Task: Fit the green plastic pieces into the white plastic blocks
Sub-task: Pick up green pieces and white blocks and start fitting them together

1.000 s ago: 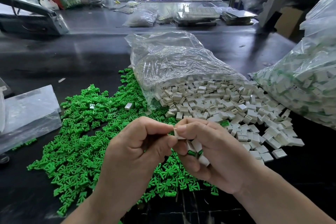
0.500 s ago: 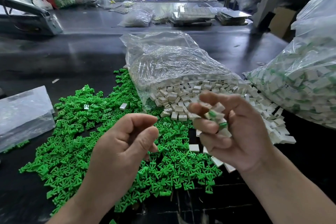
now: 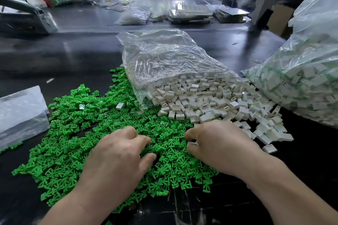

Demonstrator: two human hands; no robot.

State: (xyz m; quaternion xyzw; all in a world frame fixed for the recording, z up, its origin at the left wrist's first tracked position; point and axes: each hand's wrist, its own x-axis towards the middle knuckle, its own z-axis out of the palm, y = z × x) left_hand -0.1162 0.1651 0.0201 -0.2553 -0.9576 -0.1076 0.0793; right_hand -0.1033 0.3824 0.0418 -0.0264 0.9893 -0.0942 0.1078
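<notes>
Beneath curled fingers [image 3: 140, 139], green pieces [image 3: 73, 133]; white blocks [image 3: 201, 100] just beyond.

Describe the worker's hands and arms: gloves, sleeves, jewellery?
Left hand and right hand are bare: no gloves, no rings visible, no watch or band at either wrist. Forearms run bare to the frame edge, no sleeve in view.

green pieces [image 3: 73, 142] | white blocks [image 3: 201, 100] | clear bag [image 3: 164, 60] | black table [image 3: 73, 51]
</notes>
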